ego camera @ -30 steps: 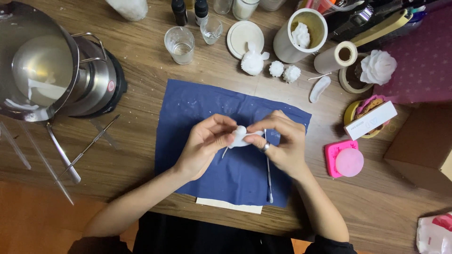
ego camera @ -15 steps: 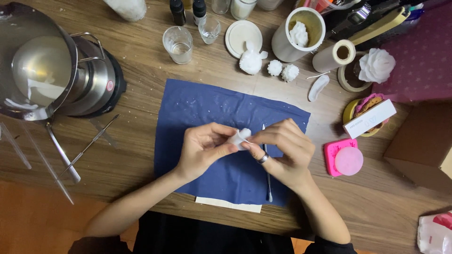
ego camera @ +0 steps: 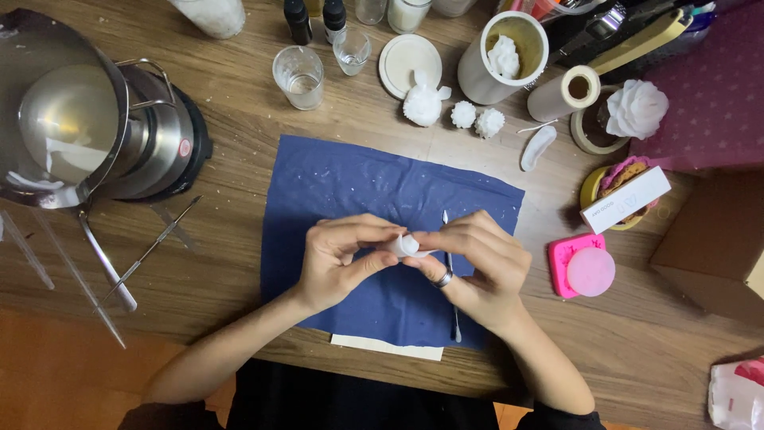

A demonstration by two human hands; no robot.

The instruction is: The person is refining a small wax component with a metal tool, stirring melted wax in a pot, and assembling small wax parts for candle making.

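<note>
white wax piece (ego camera: 404, 245) now lower between hands

on the wooden table (ego camera: 239, 127) stood a steel melting pot (ego camera: 72, 119), a drinking glass (ego camera: 298, 76), a white dish (ego camera: 408, 62), a tape roll (ego camera: 565, 91), a pink silicone mould (ego camera: 582, 267) and a cardboard box (ego camera: 712, 247).

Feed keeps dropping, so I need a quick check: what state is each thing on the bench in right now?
Small white piece: pinched between fingers of left hand and right hand.
Blue cloth: spread flat, speckled white.
Thin metal tool: lying on cloth, under right hand.
Metal pot: open.
Glass cup: upright.
Pink mould: on table, untouched.
</note>
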